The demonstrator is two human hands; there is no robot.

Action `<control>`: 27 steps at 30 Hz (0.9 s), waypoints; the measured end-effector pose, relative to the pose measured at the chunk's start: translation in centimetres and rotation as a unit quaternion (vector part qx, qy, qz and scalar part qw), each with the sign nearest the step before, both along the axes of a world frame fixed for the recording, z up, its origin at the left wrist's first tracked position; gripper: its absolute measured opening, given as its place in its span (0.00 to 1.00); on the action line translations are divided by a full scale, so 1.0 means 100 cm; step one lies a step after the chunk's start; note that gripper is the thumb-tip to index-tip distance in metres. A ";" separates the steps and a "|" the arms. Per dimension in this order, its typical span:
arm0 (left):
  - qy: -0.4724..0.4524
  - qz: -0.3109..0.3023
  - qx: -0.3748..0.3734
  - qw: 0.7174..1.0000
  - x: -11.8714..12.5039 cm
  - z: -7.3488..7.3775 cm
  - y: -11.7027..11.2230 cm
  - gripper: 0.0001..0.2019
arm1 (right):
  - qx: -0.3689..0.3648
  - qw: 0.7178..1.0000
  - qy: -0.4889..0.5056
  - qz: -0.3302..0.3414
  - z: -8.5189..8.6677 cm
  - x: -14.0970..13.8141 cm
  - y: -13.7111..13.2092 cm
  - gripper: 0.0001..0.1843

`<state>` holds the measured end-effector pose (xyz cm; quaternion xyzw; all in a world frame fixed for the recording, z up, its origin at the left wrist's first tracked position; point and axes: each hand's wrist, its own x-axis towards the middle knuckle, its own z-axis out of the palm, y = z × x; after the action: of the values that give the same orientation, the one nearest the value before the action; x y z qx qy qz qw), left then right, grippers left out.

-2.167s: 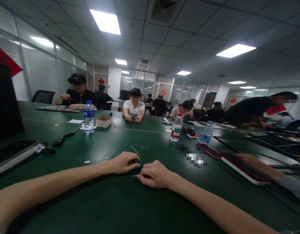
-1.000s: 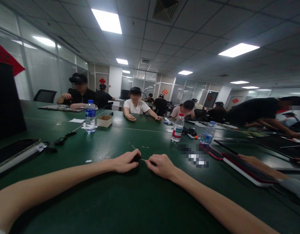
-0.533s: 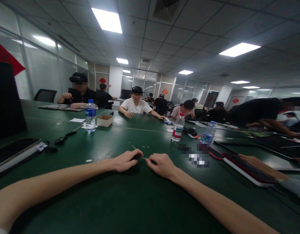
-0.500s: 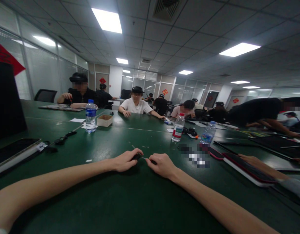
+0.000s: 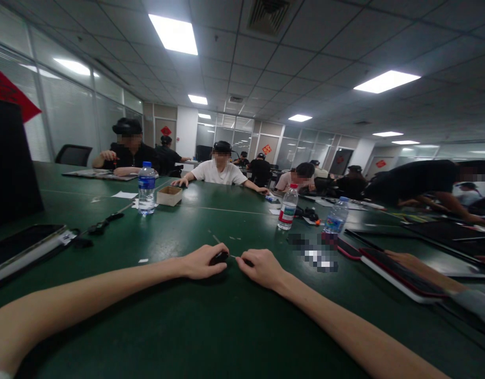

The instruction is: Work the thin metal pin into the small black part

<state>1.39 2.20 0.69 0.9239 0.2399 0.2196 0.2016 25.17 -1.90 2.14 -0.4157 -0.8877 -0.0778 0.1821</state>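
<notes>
My left hand (image 5: 203,262) is curled around a small black object (image 5: 219,257) just above the green table, with its thumb apart from the index finger. What kind of object it is, I cannot make out. A thin pale strand (image 5: 232,257) crosses the short gap from it to my right hand (image 5: 262,267). The thumb and index finger of that hand are pinched together at the strand's end. The rest of the right fingers are curled under, and whatever lies inside them is hidden.
Bottles stand ahead: one blue-capped (image 5: 147,189), one red-capped (image 5: 288,208), another (image 5: 336,217) farther right. A small open box (image 5: 169,196) sits beside the first. At left lies a tablet-like device (image 5: 25,247); at right, a red-edged case (image 5: 402,273) by another person's hand. Several people sit around.
My left thumb has dropped slightly away from the index finger, showing more of the black object. My right hand stays in place. The person opposite has moved a hand over beside the box.
</notes>
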 end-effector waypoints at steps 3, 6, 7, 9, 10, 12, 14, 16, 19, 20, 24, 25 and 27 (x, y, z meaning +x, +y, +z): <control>0.001 -0.003 -0.011 1.000 0.001 0.000 -0.001 0.20 | 0.001 1.000 -0.014 -0.006 0.000 0.000 0.001 0.21; 0.007 -0.001 -0.010 1.000 0.001 -0.001 0.000 0.20 | 0.010 0.999 -0.027 -0.020 0.000 0.000 0.001 0.21; 0.009 0.001 -0.007 1.000 0.001 -0.002 0.000 0.20 | 0.009 0.999 -0.030 -0.022 0.000 0.000 0.000 0.21; 0.009 0.001 0.001 1.000 0.002 -0.003 0.001 0.18 | 0.004 0.999 -0.032 -0.023 0.001 0.000 0.000 0.21; 0.008 -0.001 0.004 1.000 0.002 -0.002 0.001 0.18 | 0.000 0.999 -0.032 -0.022 0.001 0.000 -0.001 0.21; 0.008 -0.006 0.008 1.000 0.001 -0.002 0.001 0.17 | -0.008 0.999 -0.033 -0.021 0.003 -0.001 -0.002 0.22; 0.012 -0.007 0.011 1.000 0.001 0.000 0.000 0.17 | -0.011 0.999 -0.033 -0.022 0.004 -0.001 -0.003 0.21; 0.016 -0.006 0.017 1.000 0.001 0.001 0.000 0.16 | -0.013 0.999 -0.034 -0.024 0.006 -0.002 -0.004 0.21; 0.018 -0.009 0.025 0.999 0.002 0.002 -0.002 0.16 | -0.018 0.999 -0.037 -0.024 0.007 -0.002 -0.004 0.21; 0.019 -0.012 0.028 0.999 0.002 0.002 -0.002 0.17 | -0.019 0.999 -0.038 -0.023 0.007 -0.002 -0.004 0.21; 0.019 -0.019 0.042 0.999 0.001 0.002 -0.003 0.18 | -0.016 0.999 -0.038 -0.024 0.006 -0.001 -0.003 0.21; 0.018 -0.018 0.045 0.999 0.001 0.002 -0.003 0.18 | -0.015 0.999 -0.038 -0.024 0.006 -0.001 -0.003 0.21; 0.017 -0.020 0.046 0.999 0.002 0.002 -0.002 0.18 | -0.013 0.999 -0.038 -0.023 0.006 0.000 -0.003 0.22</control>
<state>1.55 2.01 0.84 0.9404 0.2144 0.2106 0.1591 25.13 -2.20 2.76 -0.4353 -0.8851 -0.0859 0.1405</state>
